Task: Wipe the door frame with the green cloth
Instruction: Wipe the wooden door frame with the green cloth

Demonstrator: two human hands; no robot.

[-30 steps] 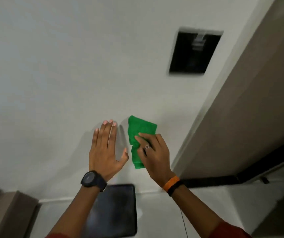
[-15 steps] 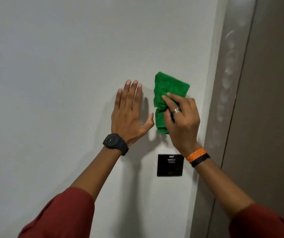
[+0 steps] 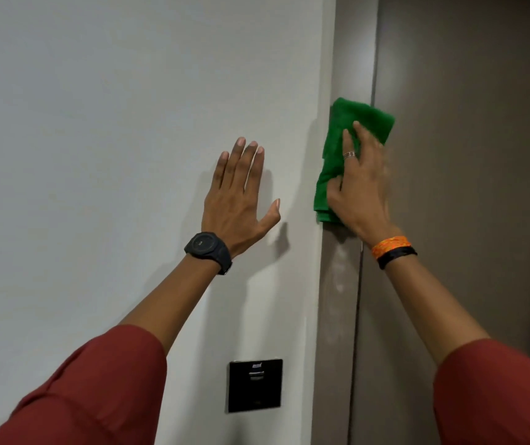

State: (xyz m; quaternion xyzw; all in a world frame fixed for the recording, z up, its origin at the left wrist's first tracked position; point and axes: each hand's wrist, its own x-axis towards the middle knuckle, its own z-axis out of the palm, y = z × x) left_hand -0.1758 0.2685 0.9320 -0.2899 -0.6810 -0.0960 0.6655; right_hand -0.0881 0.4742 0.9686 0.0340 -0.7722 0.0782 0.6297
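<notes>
A folded green cloth lies pressed flat against the grey-brown door frame, a vertical strip between the white wall and the door. My right hand covers the cloth's lower right part, fingers spread over it, holding it to the frame. My left hand rests flat on the white wall to the left of the frame, fingers apart, holding nothing. Pale smudges show on the frame below the cloth.
A white wall fills the left side. A black square wall plate sits low on it, near the frame. The brown door stands shut to the right of the frame.
The view has swung from the ceiling down to the wall. My right hand has slid the cloth rightward from the white wall onto the door frame. My left hand stays flat on the wall.
</notes>
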